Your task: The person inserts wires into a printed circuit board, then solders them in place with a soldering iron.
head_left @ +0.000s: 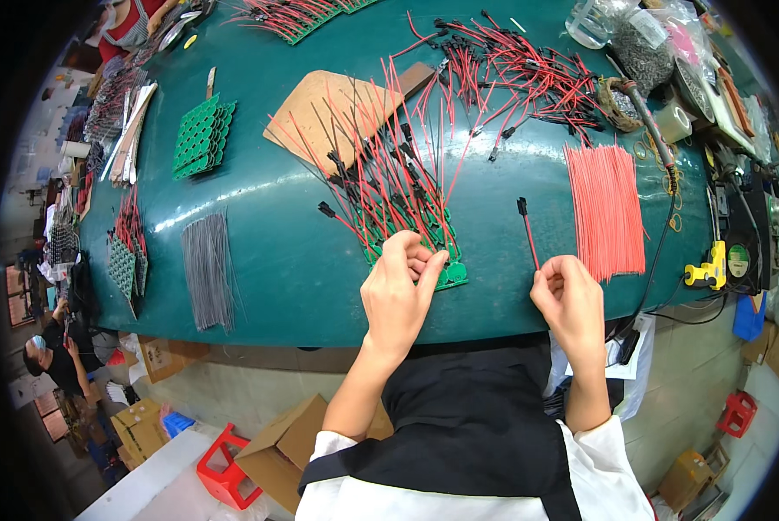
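Observation:
Between the thumb and fingers of my right hand (570, 300) is the lower end of a red wire lead (530, 239) with a black plug at its top. The lead stands up slightly tilted, left of a bundle of red wires (605, 213). My left hand (398, 291) is closed at the near end of a green circuit board panel (452, 275), its fingertips bent together. Whatever it may pinch is too small or hidden to make out. Many red and black leads with black plugs (398, 187) rise from the panel and cover most of it.
Behind the panel lies a brown board (320, 117). A heap of plugged red leads (528, 74) spreads at the far right. Grey wires (207, 273) and stacked green panels (204, 137) lie left. A soldering iron (650, 122) and yellow glue gun (708, 267) are right.

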Demonstrator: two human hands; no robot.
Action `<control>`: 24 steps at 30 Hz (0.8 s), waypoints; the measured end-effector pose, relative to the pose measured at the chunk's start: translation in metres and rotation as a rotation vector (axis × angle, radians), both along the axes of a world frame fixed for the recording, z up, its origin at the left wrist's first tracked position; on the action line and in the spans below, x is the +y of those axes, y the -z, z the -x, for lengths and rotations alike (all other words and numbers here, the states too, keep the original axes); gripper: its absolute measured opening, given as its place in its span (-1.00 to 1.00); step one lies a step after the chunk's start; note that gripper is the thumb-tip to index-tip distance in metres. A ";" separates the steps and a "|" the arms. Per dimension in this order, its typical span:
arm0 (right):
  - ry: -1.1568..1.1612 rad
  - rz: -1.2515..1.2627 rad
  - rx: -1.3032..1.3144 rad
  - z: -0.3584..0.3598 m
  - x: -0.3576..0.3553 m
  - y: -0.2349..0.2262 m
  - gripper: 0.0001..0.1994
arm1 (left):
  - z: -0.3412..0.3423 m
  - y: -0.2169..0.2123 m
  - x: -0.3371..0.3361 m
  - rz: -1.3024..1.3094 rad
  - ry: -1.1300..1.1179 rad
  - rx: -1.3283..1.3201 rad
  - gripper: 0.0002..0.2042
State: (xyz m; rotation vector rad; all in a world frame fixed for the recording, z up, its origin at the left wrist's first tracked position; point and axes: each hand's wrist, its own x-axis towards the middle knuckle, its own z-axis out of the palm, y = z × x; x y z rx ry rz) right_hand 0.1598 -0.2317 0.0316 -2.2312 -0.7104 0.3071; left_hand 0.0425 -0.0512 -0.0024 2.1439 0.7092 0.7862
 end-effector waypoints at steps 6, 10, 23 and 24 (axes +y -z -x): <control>-0.238 -0.240 -0.035 0.021 0.016 0.000 -0.82 | 0.018 -0.022 -0.010 0.457 0.273 -0.099 -0.73; -0.449 -0.358 -0.446 0.029 0.042 0.006 -0.77 | 0.031 -0.020 -0.016 0.835 0.287 -0.165 -0.79; -0.085 0.259 -0.543 -0.087 0.116 0.022 -0.69 | 0.033 -0.004 0.015 0.493 0.049 -0.081 -0.83; -0.057 0.413 -0.512 -0.090 0.120 0.025 -0.64 | 0.030 -0.005 0.014 0.436 0.043 -0.074 -0.85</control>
